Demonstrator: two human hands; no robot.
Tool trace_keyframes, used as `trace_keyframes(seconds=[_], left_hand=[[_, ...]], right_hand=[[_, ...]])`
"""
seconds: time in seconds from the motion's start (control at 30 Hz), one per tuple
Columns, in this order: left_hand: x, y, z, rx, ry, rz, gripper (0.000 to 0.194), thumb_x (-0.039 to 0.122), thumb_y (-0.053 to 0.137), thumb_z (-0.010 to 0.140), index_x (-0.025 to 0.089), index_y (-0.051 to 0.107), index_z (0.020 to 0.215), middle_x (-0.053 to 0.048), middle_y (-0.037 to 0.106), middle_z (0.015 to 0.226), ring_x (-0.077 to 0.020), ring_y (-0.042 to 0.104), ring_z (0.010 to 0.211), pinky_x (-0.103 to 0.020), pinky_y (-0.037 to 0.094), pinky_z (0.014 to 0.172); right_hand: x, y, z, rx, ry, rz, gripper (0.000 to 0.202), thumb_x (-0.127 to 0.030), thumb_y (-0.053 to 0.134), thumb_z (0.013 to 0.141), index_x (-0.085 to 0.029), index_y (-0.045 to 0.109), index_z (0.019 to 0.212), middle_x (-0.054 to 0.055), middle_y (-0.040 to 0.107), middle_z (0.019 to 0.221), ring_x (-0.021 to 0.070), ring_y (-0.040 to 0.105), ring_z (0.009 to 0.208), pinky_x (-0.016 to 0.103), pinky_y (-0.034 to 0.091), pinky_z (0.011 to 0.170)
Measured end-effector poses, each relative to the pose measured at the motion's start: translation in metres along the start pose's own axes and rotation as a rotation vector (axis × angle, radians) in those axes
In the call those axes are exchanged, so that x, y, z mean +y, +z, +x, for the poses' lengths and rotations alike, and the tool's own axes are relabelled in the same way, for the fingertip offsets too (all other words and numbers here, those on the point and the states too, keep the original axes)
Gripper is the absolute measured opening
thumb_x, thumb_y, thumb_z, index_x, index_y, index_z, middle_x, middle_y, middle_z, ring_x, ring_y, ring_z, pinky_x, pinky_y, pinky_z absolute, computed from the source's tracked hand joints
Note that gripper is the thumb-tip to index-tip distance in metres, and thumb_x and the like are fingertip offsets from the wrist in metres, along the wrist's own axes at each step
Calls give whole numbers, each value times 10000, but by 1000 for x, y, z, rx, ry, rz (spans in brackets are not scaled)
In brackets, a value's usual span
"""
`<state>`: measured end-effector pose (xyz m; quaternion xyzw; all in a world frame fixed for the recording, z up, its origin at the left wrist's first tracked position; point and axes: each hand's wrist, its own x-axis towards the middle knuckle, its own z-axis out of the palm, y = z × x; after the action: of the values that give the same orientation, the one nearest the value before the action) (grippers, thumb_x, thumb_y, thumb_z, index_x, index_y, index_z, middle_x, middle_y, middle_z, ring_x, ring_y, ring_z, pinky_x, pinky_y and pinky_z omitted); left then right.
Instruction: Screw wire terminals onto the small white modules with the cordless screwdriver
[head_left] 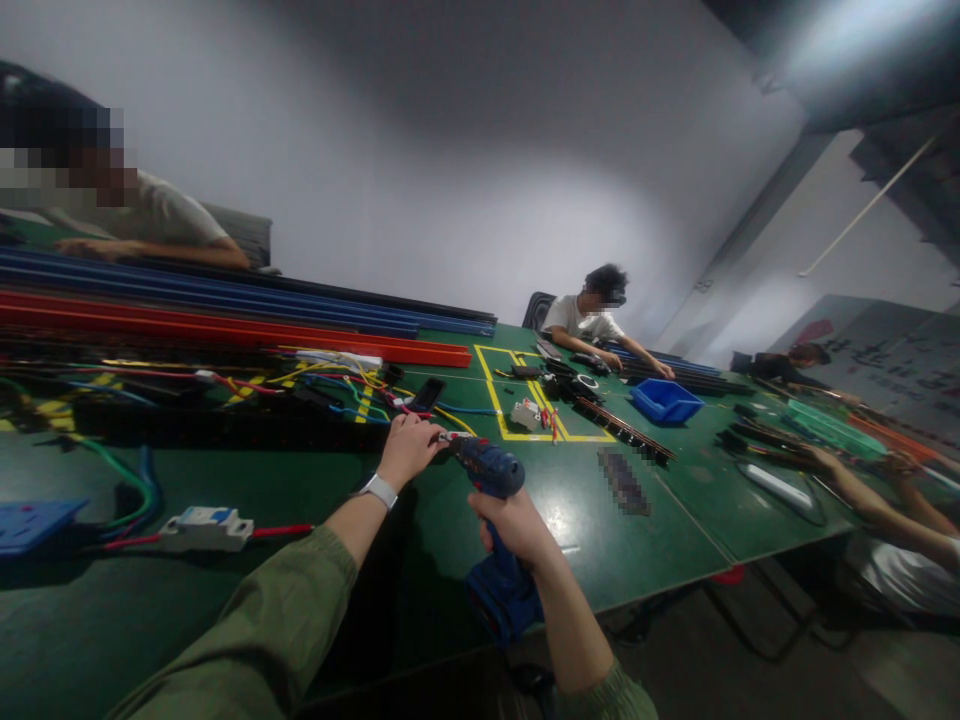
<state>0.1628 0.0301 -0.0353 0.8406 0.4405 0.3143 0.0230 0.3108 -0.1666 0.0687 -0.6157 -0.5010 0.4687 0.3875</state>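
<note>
My right hand (514,520) is wrapped round the handle of a blue cordless drill (491,468), which points left. At the drill's tip, my left hand (409,447) has its fingers closed; what they hold is too small to make out. Just beyond my left hand lies a small black piece (427,393) among coloured wires (360,375). A long black strip (225,425) with wires along it ends near my left hand. Nearer on the left, a white breaker (208,528) with red wires rests on the green table (315,478).
Long red channels (300,335) and blue channels (225,298) lie at the back left. A white part (529,413) sits inside yellow tape lines. Farther right are a blue bin (666,400) and a copper-coloured strip (622,430). Several people work around the table.
</note>
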Motion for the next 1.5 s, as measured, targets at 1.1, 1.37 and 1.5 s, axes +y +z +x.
trace_keyframes(seconds=[1.1,1.37,1.5], left_hand=[[3,-5,-1,-23,-16,-2,265,438,539,866,295,741,962,-91,703,921,-288,521,981,-446,280,935],[3,-3,-1,-11,-7,-8,259,438,546,864,300,738,968,-83,705,916,-285,522,977,-448,274,942],[3,-4,-1,-14,-7,-14,268,439,541,866,297,738,980,-83,709,931,-289,522,978,-450,274,941]], right_hand=[[-6,1,-4,20,22,-28,87,-251,563,770,-177,543,811,-85,436,398,119,488,351,207,357,382],[-3,-3,2,-33,50,3,205,-250,583,757,-154,566,937,-87,459,404,138,514,350,218,363,376],[-5,-3,1,-41,71,-5,232,-252,580,766,-159,567,978,-97,445,383,135,502,342,217,365,389]])
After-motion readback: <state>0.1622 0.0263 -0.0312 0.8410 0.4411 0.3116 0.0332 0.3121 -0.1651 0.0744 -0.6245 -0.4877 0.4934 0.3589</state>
